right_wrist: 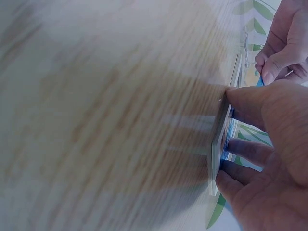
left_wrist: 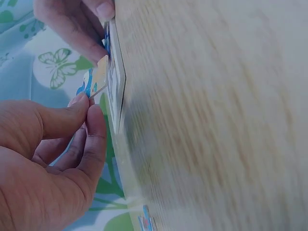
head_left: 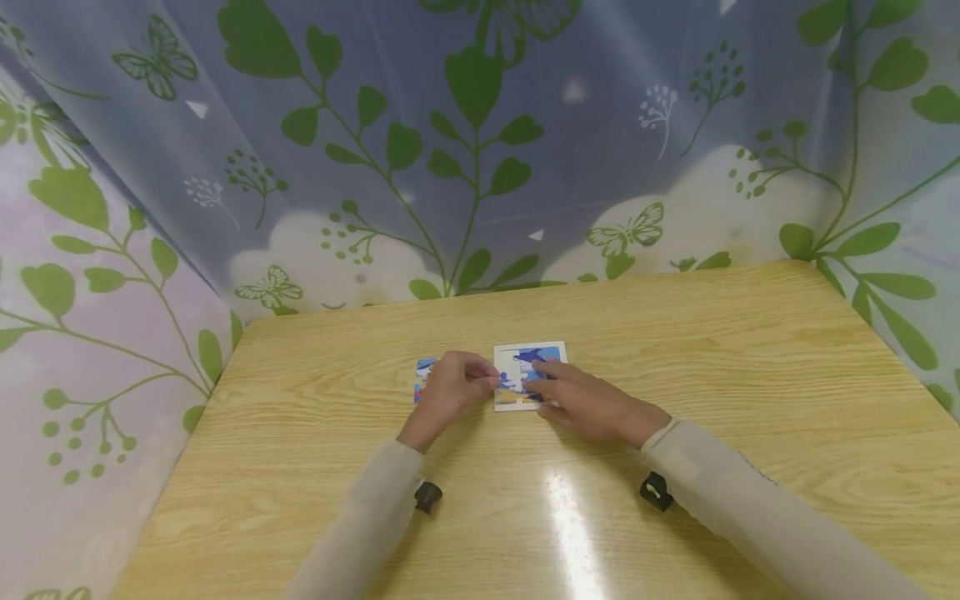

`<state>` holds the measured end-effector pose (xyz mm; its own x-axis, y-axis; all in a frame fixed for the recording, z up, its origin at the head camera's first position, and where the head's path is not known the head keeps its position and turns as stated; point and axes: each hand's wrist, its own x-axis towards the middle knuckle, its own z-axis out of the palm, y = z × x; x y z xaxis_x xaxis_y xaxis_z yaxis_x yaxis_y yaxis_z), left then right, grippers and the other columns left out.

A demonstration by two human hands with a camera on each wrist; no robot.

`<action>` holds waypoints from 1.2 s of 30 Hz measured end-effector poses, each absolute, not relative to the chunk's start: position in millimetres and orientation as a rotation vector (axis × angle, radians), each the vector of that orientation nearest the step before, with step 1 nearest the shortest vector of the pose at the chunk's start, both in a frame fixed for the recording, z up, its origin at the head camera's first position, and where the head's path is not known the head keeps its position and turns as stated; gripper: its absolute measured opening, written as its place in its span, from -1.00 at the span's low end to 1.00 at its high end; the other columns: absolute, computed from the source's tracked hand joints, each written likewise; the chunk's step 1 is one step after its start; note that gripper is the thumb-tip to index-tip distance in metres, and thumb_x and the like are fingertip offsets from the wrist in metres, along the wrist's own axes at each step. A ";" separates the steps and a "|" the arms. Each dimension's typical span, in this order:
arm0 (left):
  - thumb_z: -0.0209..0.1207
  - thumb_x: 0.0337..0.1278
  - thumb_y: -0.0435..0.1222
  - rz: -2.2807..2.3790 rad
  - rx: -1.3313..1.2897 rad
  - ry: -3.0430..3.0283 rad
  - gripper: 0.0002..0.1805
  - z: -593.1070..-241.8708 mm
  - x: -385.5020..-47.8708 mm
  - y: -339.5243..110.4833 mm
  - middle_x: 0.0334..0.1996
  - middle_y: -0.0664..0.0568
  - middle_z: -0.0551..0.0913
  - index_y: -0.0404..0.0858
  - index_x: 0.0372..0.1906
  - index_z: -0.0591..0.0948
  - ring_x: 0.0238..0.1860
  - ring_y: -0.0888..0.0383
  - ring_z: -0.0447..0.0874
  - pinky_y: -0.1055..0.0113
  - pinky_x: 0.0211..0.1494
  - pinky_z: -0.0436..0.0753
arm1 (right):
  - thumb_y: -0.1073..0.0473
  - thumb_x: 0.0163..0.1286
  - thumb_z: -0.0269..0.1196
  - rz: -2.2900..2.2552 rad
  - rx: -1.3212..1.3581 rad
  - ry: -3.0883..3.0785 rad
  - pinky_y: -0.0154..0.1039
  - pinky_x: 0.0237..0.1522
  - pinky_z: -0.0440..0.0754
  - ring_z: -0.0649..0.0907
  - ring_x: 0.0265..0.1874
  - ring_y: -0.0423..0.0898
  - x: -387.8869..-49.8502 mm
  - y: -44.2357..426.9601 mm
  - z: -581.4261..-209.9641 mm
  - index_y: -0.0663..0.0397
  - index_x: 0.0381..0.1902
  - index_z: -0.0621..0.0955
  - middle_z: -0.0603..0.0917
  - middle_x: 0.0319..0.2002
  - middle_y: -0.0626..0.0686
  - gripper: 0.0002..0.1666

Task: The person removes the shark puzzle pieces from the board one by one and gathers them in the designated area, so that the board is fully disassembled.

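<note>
A small square puzzle board point(head_left: 508, 360) with a white border lies flat on the table, partly filled with blue, white and yellow picture pieces. My left hand point(head_left: 450, 387) pinches a thin puzzle piece point(left_wrist: 99, 76) between thumb and fingertips, tilted over the board's left side. The piece shows blue, white and pale orange in the left wrist view. Across the board's right part my right hand point(head_left: 592, 404) rests with its fingers spread and fairly straight. Its thumb touches the board's near edge in the right wrist view. Its fingers hide part of the picture.
Colourful loose puzzle pieces point(head_left: 422, 375) lie left of the board, partly behind the left hand. The wooden table point(head_left: 322, 500) reaches a patterned curtain point(head_left: 375, 208) at the back. A dark wrist-worn camera point(head_left: 428, 497) hangs under the left sleeve, another point(head_left: 656, 492) under the right.
</note>
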<state>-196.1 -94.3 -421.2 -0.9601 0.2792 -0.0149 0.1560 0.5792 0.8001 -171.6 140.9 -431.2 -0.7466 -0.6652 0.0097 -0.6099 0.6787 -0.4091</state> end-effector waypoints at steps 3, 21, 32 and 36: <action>0.35 0.23 -0.39 1.303 0.341 2.686 -0.96 -419.0 -193.9 -100.5 -0.37 0.01 0.75 -0.30 -0.31 0.76 -0.34 0.15 0.69 0.28 -0.22 0.69 | 0.18 0.54 0.20 -0.592 -1.050 2.751 0.20 0.40 0.28 0.26 0.46 0.35 -171.3 140.8 -431.1 0.27 0.35 0.50 0.30 0.44 0.42 -0.50; 0.33 0.25 -0.39 1.302 0.201 2.706 -0.95 -420.1 -185.4 -154.7 -0.39 0.02 0.74 -0.26 -0.32 0.76 -0.36 0.12 0.66 0.29 -0.28 0.62 | 0.18 0.56 0.16 -0.596 -1.067 2.743 0.20 0.39 0.31 0.25 0.46 0.35 -170.4 141.5 -431.5 0.28 0.36 0.48 0.30 0.44 0.42 -0.50; 0.33 0.27 -0.38 1.272 0.114 2.713 -0.95 -420.5 -182.1 -180.1 -0.34 -0.01 0.76 -0.29 -0.27 0.76 -0.35 0.11 0.66 0.32 -0.31 0.61 | 0.20 0.56 0.17 -0.599 -1.083 2.743 0.19 0.40 0.30 0.25 0.45 0.36 -170.5 141.6 -431.5 0.30 0.35 0.48 0.31 0.43 0.44 -0.51; 0.32 0.27 -0.39 1.270 0.093 2.701 -0.94 -419.2 -179.3 -186.4 -0.39 -0.04 0.74 -0.33 -0.27 0.75 -0.37 0.08 0.66 0.30 -0.31 0.61 | 0.19 0.56 0.17 -0.600 -1.072 2.738 0.19 0.40 0.29 0.24 0.46 0.36 -170.7 141.3 -431.5 0.30 0.36 0.48 0.29 0.44 0.43 -0.50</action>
<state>-179.3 -186.4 -419.2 -0.9860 0.1218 -0.1138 -0.0100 0.6383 0.7698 -170.7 141.3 -431.5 -0.7360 -0.6768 0.0140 -0.6207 0.6664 -0.4131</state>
